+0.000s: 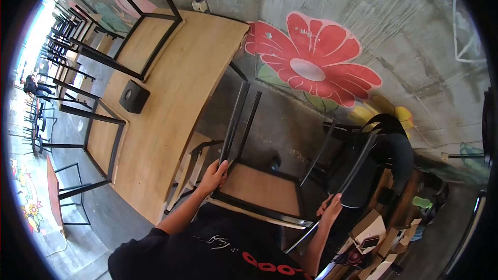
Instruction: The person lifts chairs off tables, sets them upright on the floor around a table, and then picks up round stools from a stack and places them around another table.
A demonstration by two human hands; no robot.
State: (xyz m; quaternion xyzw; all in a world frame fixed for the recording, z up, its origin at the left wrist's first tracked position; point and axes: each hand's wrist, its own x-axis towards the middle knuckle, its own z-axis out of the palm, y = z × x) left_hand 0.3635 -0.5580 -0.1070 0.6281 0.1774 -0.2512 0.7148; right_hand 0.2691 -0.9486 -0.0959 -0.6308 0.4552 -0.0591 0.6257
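Note:
Before my body is a stool (262,189) turned upside down, its wooden underside showing inside a black metal frame with the legs pointing away from me. My left hand (215,175) is closed around the base of a black leg at the stool's left corner. On the other side, my right hand (330,207) has its fingers wrapped round a dark metal bar (358,168) that looks like another leg of the stool; where it joins the frame is not clear. A black chair (353,166) stands just beyond the right hand.
At left, a long wooden table (171,98) carries upturned stools (142,44) and a black box (134,97). A painted concrete wall (415,57) stands ahead. Open cardboard boxes (369,228) lie at lower right. Stacked furniture and a person (33,85) appear far left.

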